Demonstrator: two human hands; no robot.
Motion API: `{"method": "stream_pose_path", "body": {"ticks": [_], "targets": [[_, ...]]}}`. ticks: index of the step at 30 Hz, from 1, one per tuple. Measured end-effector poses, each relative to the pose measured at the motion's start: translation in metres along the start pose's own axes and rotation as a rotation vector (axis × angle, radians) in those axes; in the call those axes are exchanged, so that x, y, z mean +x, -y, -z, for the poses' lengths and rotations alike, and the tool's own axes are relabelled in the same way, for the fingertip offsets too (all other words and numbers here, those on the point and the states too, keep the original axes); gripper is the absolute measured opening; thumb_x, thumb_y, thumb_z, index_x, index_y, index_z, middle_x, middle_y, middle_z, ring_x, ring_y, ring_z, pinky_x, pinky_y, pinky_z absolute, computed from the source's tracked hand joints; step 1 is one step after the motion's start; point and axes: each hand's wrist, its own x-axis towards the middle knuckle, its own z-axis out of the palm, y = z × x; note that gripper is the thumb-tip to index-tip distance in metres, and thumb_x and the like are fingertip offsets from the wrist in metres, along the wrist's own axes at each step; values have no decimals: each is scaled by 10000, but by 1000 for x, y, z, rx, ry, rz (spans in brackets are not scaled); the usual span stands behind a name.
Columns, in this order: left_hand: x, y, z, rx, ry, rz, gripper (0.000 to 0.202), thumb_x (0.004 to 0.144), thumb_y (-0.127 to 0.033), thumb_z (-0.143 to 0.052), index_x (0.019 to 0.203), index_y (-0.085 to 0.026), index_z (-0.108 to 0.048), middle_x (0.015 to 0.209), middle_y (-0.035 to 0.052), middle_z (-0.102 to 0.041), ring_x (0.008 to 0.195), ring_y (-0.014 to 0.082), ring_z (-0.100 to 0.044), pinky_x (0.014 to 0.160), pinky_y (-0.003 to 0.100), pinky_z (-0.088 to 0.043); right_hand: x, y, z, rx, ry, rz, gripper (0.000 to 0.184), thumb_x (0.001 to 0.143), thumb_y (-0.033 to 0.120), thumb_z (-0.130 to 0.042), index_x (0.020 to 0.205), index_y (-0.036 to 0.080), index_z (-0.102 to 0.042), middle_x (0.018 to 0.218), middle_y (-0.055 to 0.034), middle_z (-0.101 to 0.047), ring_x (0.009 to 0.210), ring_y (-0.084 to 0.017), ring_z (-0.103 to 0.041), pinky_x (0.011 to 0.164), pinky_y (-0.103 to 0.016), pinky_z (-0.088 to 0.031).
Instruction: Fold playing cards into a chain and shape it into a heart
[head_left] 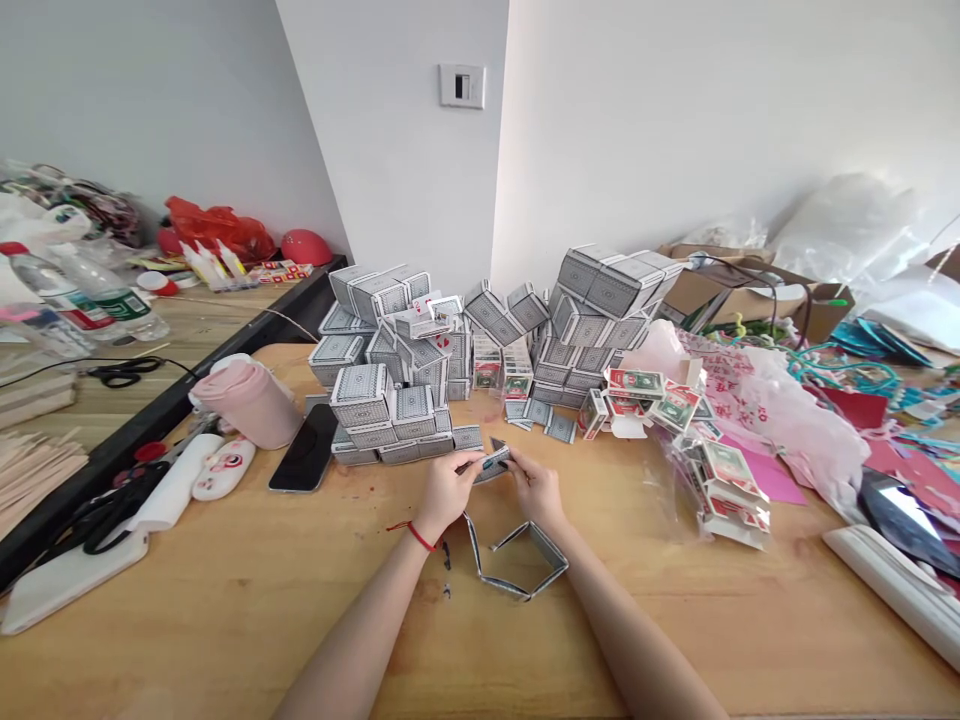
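Between my fingertips is a folded playing card (492, 463), held just above the table. My left hand (448, 490) pinches its left end, and my right hand (537, 487) pinches its right end. Nearer to me, a chain of folded playing cards (517, 588) stands on edge in an open polygon shape between my forearms. Beyond my hands on the left rise stacked boxes made of folded cards (361, 398). A second stack of folded-card boxes (611, 290) stands at the back right, with flat folded cards (541, 415) in front of it.
Card packets (634, 395) lie right of the stacks, beside an opened carton (727, 490) and a plastic bag (780, 400). To the left are a phone (302, 450), a pink cup-shaped object (251, 400) and a white mouse (223, 470). Bottles (112, 295) lie further left.
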Motion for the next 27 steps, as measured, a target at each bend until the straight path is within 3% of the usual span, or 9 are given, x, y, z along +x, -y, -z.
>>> {"method": "stream_pose_path", "body": {"ticks": [4, 13, 16, 19, 21, 23, 25, 27], "targets": [[-1, 0, -1, 12, -37, 5, 141, 760, -176, -536, 783, -183, -674, 817, 32, -700, 750, 156, -644, 717, 268, -505, 2, 1, 3, 12, 12, -3, 258, 816, 290, -431, 863, 210, -672, 727, -30, -701, 589, -170, -624, 550, -234, -458], [0, -1, -2, 55, -45, -40, 121, 740, -140, -550, 750, -190, -660, 798, 24, -691, 744, 146, -632, 706, 262, -499, 3, -2, 7, -62, 83, -15, 247, 811, 282, -427, 839, 203, -659, 575, -26, -643, 526, -156, -596, 537, -230, -429], [0, -2, -3, 77, -26, -58, 117, 745, -151, -547, 756, -194, -656, 798, 23, -687, 741, 145, -630, 699, 261, -498, 6, -6, 12, 58, 138, -108, 287, 799, 380, -462, 871, 195, -669, 506, -11, -608, 440, -146, -549, 489, -239, -428], [0, -1, -2, 89, -18, -84, 121, 755, -165, -538, 777, -195, -653, 807, 28, -686, 748, 148, -627, 704, 268, -498, 8, -9, 29, 216, 264, -246, 422, 809, 485, -415, 957, 167, -650, 411, 21, -524, 352, -131, -476, 413, -241, -402], [1, -1, 0, 101, -30, -95, 126, 759, -175, -533, 791, -193, -653, 814, 34, -685, 752, 151, -624, 703, 273, -499, 9, -8, 48, 318, 328, -235, 486, 830, 510, -359, 981, 142, -638, 473, 0, -560, 438, -139, -524, 481, -252, -436], [2, 0, 3, 117, -43, -98, 138, 761, -177, -526, 807, -194, -655, 829, 37, -682, 764, 151, -619, 713, 276, -495, 9, -6, 68, 426, 495, -143, 458, 833, 480, -381, 1016, 138, -624, 674, -50, -642, 653, -165, -598, 641, -281, -472], [3, 1, 6, 132, -45, -95, 159, 760, -165, -515, 829, -198, -655, 847, 36, -677, 785, 149, -611, 734, 277, -486, 7, -3, 82, 466, 692, -66, 382, 801, 412, -470, 1039, 150, -614, 924, -89, -649, 864, -196, -595, 759, -311, -462], [4, 3, 9, 138, -51, -84, 192, 755, -146, -499, 858, -199, -653, 866, 37, -670, 808, 149, -602, 749, 279, -478, 6, 0, 87, 402, 798, -49, 332, 725, 285, -574, 1033, 169, -621, 1028, -88, -626, 932, -207, -580, 823, -334, -445]]}}
